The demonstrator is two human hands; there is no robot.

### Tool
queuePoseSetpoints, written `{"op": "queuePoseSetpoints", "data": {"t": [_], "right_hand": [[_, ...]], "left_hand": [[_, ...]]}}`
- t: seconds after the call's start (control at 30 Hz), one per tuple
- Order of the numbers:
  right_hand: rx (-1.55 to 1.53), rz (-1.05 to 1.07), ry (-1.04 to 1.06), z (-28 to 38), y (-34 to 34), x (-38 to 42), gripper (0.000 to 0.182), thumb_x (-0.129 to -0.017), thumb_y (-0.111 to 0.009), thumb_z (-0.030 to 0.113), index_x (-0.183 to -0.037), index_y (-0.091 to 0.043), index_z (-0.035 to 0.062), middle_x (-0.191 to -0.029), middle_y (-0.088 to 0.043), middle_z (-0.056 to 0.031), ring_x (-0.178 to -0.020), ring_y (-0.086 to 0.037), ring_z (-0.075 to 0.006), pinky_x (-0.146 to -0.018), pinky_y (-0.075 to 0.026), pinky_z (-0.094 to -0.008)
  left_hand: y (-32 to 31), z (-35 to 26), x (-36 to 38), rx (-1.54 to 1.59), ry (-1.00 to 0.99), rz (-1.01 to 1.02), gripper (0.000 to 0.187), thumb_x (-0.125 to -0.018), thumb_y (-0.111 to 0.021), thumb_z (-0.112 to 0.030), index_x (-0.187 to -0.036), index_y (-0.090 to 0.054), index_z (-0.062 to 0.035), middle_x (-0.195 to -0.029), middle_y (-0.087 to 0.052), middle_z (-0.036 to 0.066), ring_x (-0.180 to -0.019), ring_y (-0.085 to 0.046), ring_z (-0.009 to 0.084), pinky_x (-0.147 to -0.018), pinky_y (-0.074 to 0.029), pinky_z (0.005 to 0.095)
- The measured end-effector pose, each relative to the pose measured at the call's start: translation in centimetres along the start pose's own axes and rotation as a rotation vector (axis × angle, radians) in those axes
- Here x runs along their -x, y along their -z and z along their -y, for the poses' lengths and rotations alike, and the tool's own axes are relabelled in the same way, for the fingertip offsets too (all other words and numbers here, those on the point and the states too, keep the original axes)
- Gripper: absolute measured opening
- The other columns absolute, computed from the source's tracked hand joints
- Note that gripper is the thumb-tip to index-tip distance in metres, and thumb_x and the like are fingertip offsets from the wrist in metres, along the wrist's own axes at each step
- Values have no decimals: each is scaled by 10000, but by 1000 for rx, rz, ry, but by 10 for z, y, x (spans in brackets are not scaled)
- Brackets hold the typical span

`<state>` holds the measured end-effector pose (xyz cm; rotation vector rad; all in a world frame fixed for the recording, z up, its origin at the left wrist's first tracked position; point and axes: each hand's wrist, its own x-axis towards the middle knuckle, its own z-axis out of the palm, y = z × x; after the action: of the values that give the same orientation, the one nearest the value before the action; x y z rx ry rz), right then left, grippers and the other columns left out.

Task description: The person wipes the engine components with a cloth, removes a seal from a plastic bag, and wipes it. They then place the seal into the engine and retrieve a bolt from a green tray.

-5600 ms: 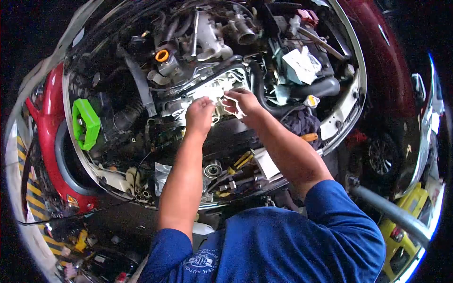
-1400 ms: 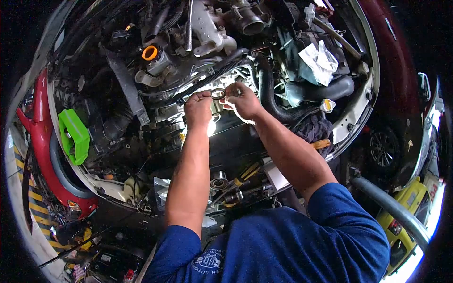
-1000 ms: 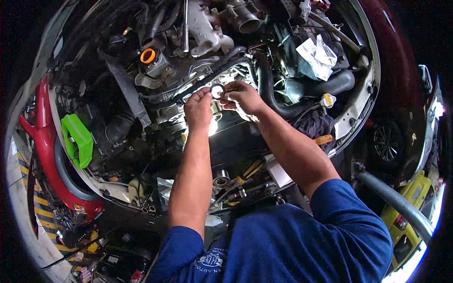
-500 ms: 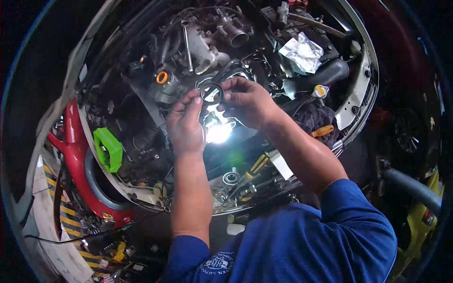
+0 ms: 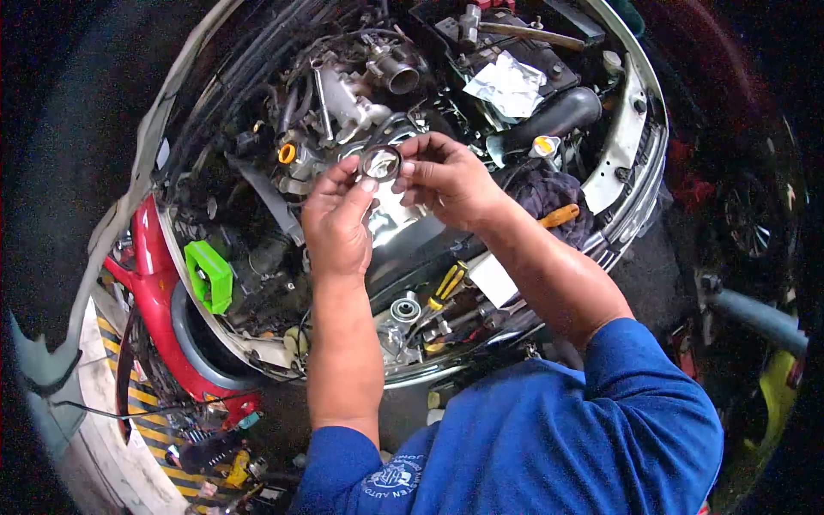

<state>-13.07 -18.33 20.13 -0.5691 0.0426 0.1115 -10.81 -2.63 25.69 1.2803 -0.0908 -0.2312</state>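
Observation:
A black oil seal (image 5: 380,145), a thin round ring, is held up over the engine bay between my two hands. My left hand (image 5: 338,221) pinches its left and lower edge between thumb and fingertips. From the other side, my right hand (image 5: 452,182) grips the right edge with thumb and forefinger, its other fingers curled. Through the ring's open middle shows something bright and shiny. Below my hands lies a reflective silver surface (image 5: 403,227). The ring's face is tilted up towards me.
Around lie a wrench (image 5: 324,105), a hammer (image 5: 532,34), crumpled foil (image 5: 506,84), a yellow-topped cap (image 5: 545,147), an orange-handled tool (image 5: 560,215), a bright green holder (image 5: 209,276), yellow-black pliers (image 5: 448,283) and a round bearing-like part (image 5: 405,310). An orange ring (image 5: 287,154) sits on the engine.
My view has shifted, so the engine bay sits further left and higher. Both hands keep hold of the oil seal, with the left thumb now lower on its edge. The glare beneath is softer.

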Motion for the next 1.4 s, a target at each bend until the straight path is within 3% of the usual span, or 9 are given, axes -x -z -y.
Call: {"op": "queuePoseSetpoints", "data": {"t": [0.17, 0.47, 0.57, 0.67, 1.0, 1.17, 1.23, 1.33, 1.4], "right_hand": [[225, -62, 83, -5, 1, -11, 229, -826, -696, 87, -1006, -568, 27, -928, -625, -51, -832, -594, -126, -719, -509, -279], [216, -143, 101, -39, 1, -51, 328, -790, -707, 31, -1058, -520, 45, -942, -638, -95, -852, -610, -158, -762, -507, -283], [141, -180, 56, -45, 3, -59, 310, -823, -605, 51, -1103, -471, 53, -1023, -596, -120, -970, -612, -280, -847, -506, -445], [143, -238, 13, -45, 23, -61, 330, -824, -587, 95, -1133, -478, 64, -1094, -601, -166, -1016, -596, -306, -880, -480, -479], [108, -308, -43, -43, 85, -52, 240, -848, -554, 159, -1079, -544, 92, -1012, -645, -96, -991, -619, -268, -867, -491, -446], [118, -300, -23, -43, 81, -47, 241, -852, -564, 149, -1088, -526, 113, -1052, -631, -121, -1004, -606, -279, -868, -482, -458], [106, -273, -33, -42, 75, -46, 248, -855, -565, 149, -1096, -520, 113, -1061, -624, -126, -1012, -600, -283, -868, -481, -461], [154, -298, -20, -40, 74, -42, 263, -858, -564, 153, -1110, -510, 100, -1050, -623, -124, -1019, -591, -274, -864, -486, -459], [196, -332, -24, -38, 68, -39, 279, -854, -561, 151, -1118, -507, 82, -1055, -617, -134, -1016, -588, -266, -848, -499, -454]], "left_hand": [[11, 11, -8, -22, 54, 5, 343, -793, -665, 13, -1120, -567, 42, -966, -624, 75, -805, -576, 103, -689, -467, 223], [53, 20, -39, -217, 195, 6, 258, -818, -706, -118, -1045, -645, -12, -830, -647, 1, -680, -556, 43, -592, -438, 184], [79, 16, -40, -168, 217, 31, 254, -825, -703, -137, -1041, -649, -14, -871, -661, 19, -738, -574, 39, -609, -454, 201], [150, 17, -36, -894, 173, 171, 318, -863, -648, -264, -1036, -643, 3, -945, -684, 114, -877, -625, 172, -778, -486, 311], [332, 150, -4, -1666, 1050, 284, 535, -732, -638, -343, -1137, -623, 7, -1148, -615, 236, -1060, -607, 357, -873, -484, 421], [384, 193, 3, -1414, 950, 191, 559, -712, -639, -289, -1187, -599, 2, -1176, -598, 247, -1020, -623, 376, -864, -499, 409], [405, 212, -5, -1476, 1072, 606, 507, -735, -624, -260, -1160, -613, 17, -1171, -606, 245, -1050, -611, 375, -888, -488, 398], [391, 203, -2, -1508, 1009, 305, 436, -756, -608, -260, -1076, -650, 33, -1135, -617, 258, -1059, -607, 370, -896, -474, 411], [349, 160, -4, -1468, 932, 347, 418, -754, -604, -262, -1041, -662, 36, -1118, -623, 261, -1055, -609, 371, -894, -470, 421]]}}
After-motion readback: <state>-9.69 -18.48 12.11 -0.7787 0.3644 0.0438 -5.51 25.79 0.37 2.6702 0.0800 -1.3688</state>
